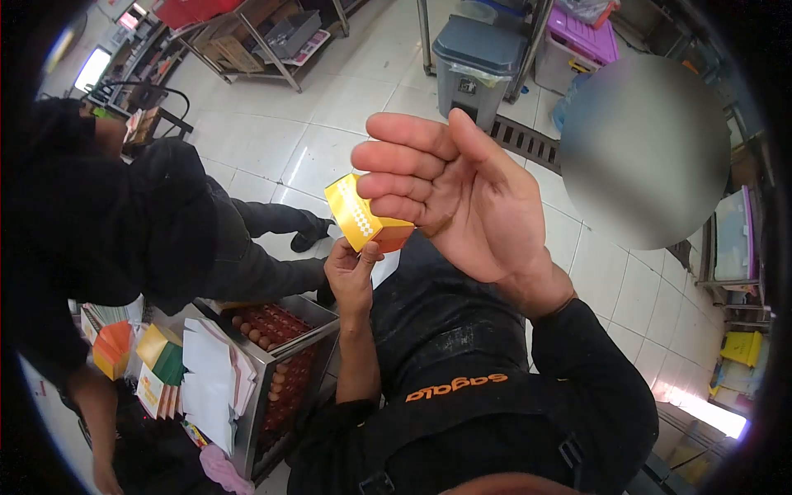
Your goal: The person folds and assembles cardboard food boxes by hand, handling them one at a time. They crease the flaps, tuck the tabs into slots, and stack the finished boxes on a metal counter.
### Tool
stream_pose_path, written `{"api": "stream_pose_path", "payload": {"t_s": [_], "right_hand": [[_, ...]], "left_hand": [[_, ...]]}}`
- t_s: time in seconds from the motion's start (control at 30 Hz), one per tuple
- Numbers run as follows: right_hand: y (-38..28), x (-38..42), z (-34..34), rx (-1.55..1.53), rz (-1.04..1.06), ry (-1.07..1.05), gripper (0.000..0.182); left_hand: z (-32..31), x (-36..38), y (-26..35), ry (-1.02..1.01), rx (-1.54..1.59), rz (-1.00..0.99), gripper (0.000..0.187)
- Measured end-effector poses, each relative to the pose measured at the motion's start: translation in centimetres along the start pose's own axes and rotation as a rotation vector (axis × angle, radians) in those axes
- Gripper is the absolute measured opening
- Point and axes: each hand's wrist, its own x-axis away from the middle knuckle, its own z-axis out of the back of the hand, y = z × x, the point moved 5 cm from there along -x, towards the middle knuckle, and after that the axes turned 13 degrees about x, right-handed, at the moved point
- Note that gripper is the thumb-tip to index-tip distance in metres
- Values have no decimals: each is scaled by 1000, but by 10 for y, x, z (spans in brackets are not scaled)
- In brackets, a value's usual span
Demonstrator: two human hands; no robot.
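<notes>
My left hand grips a small yellow cardboard box by its lower edge, thumb on the near side. The box has a white diamond pattern on its yellow face and an orange side. My right hand is raised close to the camera, palm facing me. Its fingers point left, stretched out and bent a little, and nothing lies in the palm. In this view its lower fingers overlap the box and hide part of it. Below both hands is my dark apron with orange lettering.
A metal rack with egg trays stands at lower left, beside white sheets and stacked coloured cartons. A person in dark clothes stands close on the left. A grey bin and purple-lidded box are ahead.
</notes>
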Motion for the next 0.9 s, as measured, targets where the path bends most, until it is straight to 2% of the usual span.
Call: {"api": "stream_pose_path", "payload": {"t_s": [0.1,0.3,0.4,0.5,0.57,0.63,0.73,0.83,0.9], "right_hand": [[1,-2,1,-47,-12,-8,65],[3,-4,1,-11,-36,88,66],[5,-5,7,-62,7,65,56],[5,-6,28,371,149,107,38],[12,-7,53,510,196,299,26],[20,-1,80,597,133,344,24],[30,11,116,724,42,408,23],[45,23,142,702,-114,442,34],[64,30,173,593,-259,430,47]], "left_hand": [[0,-1,1,9,-18,1,21],[0,-2,1,12,-11,-2,21],[4,3,-3,-1,-14,5,21],[7,1,1,-14,44,-23,23],[6,0,9,-51,95,-60,24],[4,4,19,-73,131,-111,26],[-2,6,28,-110,51,-144,18],[-8,6,31,-454,-421,-208,13],[-31,5,33,-602,-592,-142,15]]}}
